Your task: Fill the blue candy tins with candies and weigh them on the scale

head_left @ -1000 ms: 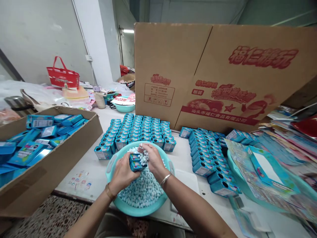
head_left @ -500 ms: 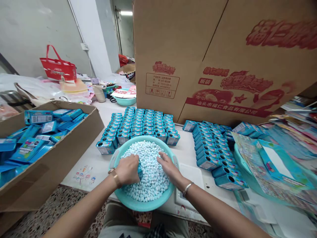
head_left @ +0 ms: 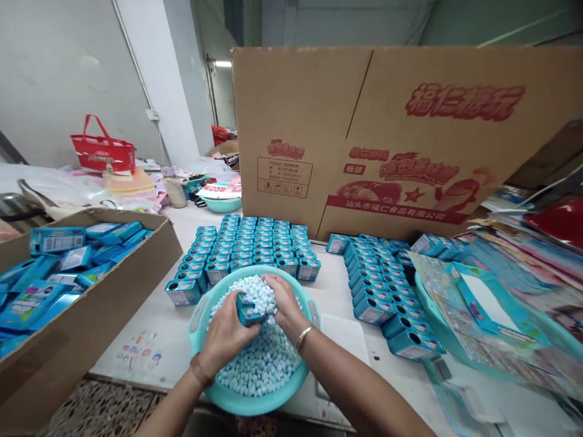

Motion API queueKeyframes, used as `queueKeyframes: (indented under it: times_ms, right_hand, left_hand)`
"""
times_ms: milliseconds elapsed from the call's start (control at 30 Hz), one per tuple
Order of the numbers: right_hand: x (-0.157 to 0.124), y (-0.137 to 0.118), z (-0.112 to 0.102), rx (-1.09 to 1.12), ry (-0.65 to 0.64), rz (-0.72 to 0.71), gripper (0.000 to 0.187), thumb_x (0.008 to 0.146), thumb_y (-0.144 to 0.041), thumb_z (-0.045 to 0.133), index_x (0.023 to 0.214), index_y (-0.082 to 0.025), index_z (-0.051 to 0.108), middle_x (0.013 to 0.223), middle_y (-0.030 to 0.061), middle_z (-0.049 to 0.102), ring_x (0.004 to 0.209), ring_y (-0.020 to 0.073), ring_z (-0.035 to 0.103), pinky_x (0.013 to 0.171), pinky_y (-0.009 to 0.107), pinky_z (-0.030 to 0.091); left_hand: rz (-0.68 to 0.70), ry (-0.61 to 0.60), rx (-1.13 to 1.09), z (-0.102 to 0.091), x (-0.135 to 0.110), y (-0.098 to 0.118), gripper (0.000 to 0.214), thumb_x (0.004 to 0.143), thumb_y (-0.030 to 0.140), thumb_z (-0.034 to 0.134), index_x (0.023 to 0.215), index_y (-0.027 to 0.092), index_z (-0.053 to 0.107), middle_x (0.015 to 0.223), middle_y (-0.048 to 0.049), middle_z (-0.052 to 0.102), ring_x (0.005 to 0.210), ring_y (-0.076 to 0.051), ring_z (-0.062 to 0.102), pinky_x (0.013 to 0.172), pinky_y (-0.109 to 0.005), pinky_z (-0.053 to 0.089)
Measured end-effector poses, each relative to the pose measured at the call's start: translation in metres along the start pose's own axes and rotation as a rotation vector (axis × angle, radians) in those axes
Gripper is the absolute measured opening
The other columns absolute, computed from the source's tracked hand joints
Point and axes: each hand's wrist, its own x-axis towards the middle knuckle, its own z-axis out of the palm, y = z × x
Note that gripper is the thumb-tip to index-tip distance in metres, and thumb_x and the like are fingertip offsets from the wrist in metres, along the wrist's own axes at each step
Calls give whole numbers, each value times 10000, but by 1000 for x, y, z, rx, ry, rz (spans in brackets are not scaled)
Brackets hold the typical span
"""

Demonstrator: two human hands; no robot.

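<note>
My left hand point(head_left: 224, 335) grips a small blue printed box point(head_left: 247, 308) tilted over the turquoise basin point(head_left: 252, 406). My right hand point(head_left: 283, 303) is cupped round a handful of pale blue and white candies, held up against the box's top. More small candies point(head_left: 255, 371) fill the basin below both hands. The box's opening is partly hidden by the heaped candies and my fingers. Just behind the basin, several rows of upright blue boxes point(head_left: 246, 243) stand close together.
On the left is a carton point(head_left: 122, 291) of loose blue boxes. A large printed carton point(head_left: 296, 91) stands along the back. More blue boxes point(head_left: 373, 309) line up at the right, beside a basin piled with printed sheets point(head_left: 455, 315). A white flat device point(head_left: 346, 340) lies right of the candy basin.
My right hand has moved up and left to the box with a handful of candies. My left hand has turned the box up out of the candies. The view has tilted upward.
</note>
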Motion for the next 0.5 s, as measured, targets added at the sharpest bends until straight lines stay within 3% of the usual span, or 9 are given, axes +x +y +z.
queueKeyframes:
  times_ms: [167,500]
  right_hand:
    - [1,-24,18,16,-82,-13,226,593,-347,763,714,-190,654,664,-12,655,659,160,607,696,282,473]
    - [-5,-12,17,-19,-66,-7,215,607,-355,761,693,-191,651,668,-8,653,673,161,594,711,288,452]
  left_hand:
    - [9,150,-104,-5,2,-3,651,682,320,699,1257,180,427,1190,-109,612,1104,-304,608,956,-450,487]
    - [-5,65,-176,-9,2,-11,657,662,271,704,1253,198,425,1210,-101,596,1137,-307,590,969,-456,483]
